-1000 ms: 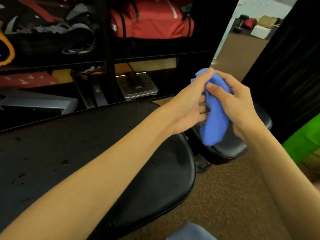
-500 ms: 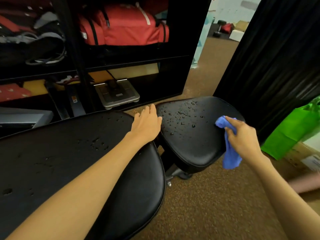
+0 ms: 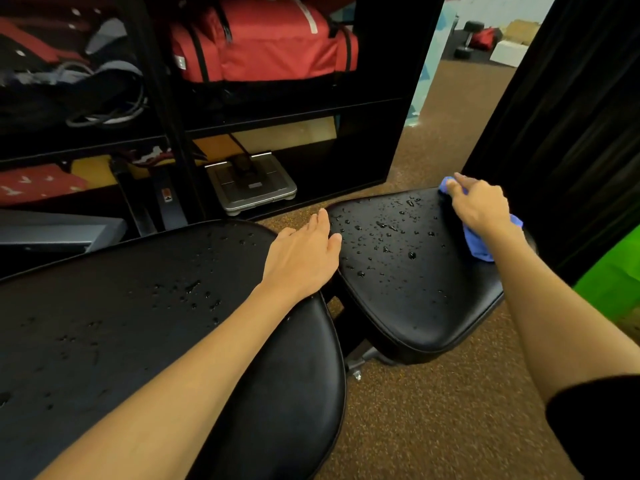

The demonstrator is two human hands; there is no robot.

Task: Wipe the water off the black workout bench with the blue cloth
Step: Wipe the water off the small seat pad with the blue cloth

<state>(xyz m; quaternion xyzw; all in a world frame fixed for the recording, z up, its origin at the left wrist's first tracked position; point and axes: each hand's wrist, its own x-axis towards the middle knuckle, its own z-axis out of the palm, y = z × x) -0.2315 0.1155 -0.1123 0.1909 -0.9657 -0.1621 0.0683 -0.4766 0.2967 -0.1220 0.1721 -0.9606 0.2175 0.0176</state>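
The black workout bench has a long back pad [image 3: 104, 323] at the left and a smaller seat pad [image 3: 415, 299] at the right, both dotted with water drops. My right hand [image 3: 479, 206] presses the blue cloth [image 3: 479, 245] flat onto the far right corner of the seat pad; the cloth shows at my fingertips and under my wrist. My left hand [image 3: 304, 258] rests with straight fingers on the end of the back pad, its fingertips reaching the seat pad's near edge.
A black shelf unit [image 3: 166, 116] stands behind the bench with a red bag [image 3: 270, 39], clothes and a grey scale [image 3: 252, 188]. A black curtain [image 3: 571, 116] hangs at the right above a green bag [image 3: 613, 289]. Brown carpet [image 3: 433, 410] lies below.
My right hand moved the cloth from the seat pad's right edge up onto its far corner and flattened it there. My left hand stayed on the back pad's end. The view has shifted left.
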